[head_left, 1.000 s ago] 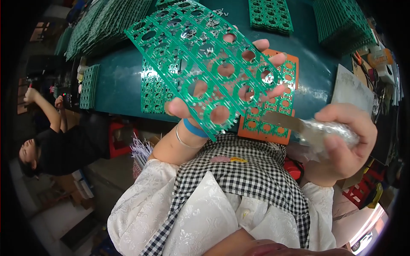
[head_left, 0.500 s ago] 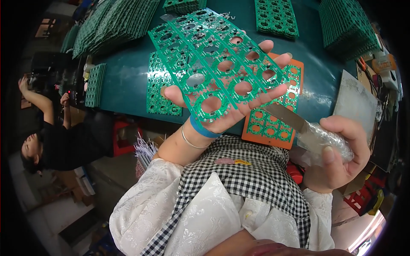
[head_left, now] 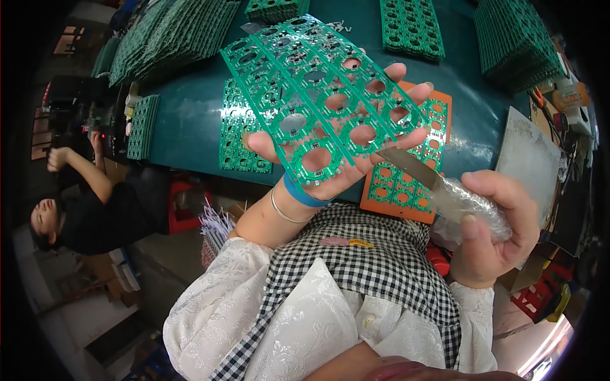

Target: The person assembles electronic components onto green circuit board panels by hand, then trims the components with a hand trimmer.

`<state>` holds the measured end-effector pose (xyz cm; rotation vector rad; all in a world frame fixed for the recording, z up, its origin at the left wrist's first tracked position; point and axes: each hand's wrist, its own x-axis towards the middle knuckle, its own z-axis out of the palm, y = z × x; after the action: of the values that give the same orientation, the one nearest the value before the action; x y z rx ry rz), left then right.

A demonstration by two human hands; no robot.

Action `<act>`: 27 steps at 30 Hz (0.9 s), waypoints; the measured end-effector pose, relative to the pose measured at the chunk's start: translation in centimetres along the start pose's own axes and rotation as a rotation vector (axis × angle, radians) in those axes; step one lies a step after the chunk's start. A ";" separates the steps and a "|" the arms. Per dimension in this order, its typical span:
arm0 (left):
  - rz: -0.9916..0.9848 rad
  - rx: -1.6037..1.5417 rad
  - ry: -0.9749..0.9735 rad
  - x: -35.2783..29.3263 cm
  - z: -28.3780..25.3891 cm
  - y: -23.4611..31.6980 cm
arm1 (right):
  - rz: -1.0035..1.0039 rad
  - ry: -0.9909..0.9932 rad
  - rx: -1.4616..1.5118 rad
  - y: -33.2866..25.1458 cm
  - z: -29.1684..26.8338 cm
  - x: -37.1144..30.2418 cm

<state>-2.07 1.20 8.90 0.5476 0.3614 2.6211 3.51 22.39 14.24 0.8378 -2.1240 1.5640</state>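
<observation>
A green circuit board panel (head_left: 346,117) with rows of round cutouts rests tilted on my left hand (head_left: 343,182), palm up, the thumb at its left edge and the fingers beneath and along its right edge. In my right hand (head_left: 520,222) is a knife (head_left: 413,168), its handle wrapped in clear plastic and gripped between thumb and fingers. The blade points left, its tip close to the panel's lower right edge by my left palm; whether they touch I cannot tell. Below, another green panel (head_left: 416,202) lies on an orange board (head_left: 397,214).
Stacks of green panels stand at the far left (head_left: 171,44), far right (head_left: 515,47) and back (head_left: 412,28). Another panel (head_left: 232,136) lies on the dark green table (head_left: 184,136). A grey plate (head_left: 530,152) sits on the right. A person (head_left: 89,209) is at the left.
My right hand and the knife have moved left, bringing the blade tip nearer my left palm. The held panel has barely shifted. The other person's arm at the left has moved.
</observation>
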 end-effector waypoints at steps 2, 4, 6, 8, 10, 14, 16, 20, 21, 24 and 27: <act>0.007 -0.010 -0.001 0.0 0.0 -0.1 | 0.000 -0.014 -0.007 0.0 0.1 0.1; 0.011 -0.002 0.018 0.0 0.2 -0.1 | 0.000 -0.028 -0.013 -0.1 0.2 0.3; 0.004 0.012 0.031 0.0 0.4 0.1 | 0.007 -0.019 -0.051 -0.1 0.3 0.4; -0.001 0.027 0.043 0.0 0.4 0.1 | -0.008 -0.070 -0.061 0.0 -0.2 0.5; 0.008 0.020 0.024 0.0 0.3 0.1 | -0.025 -0.124 -0.070 0.3 -0.2 -0.1; 0.027 0.006 0.011 0.4 0.3 -0.7 | 0.168 0.270 0.140 -0.7 0.7 -1.3; 0.027 0.303 0.259 -0.4 0.5 -0.9 | 0.219 0.331 0.214 -0.5 1.9 -0.9; -0.139 0.487 0.392 0.6 0.1 -1.4 | 0.162 0.221 0.064 3.0 4.5 0.6; -0.107 0.526 0.421 0.6 0.6 -1.7 | 0.046 0.239 0.060 3.5 5.0 0.7; -0.007 0.676 0.437 0.3 -0.4 -2.7 | 0.039 0.276 0.081 4.6 5.2 0.3; 0.212 0.568 0.448 0.2 -0.9 -3.0 | 0.073 0.407 0.147 4.6 4.8 0.5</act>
<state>-1.53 3.76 7.21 0.1580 1.2742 2.8203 0.33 18.67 9.69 0.4384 -1.7825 1.7687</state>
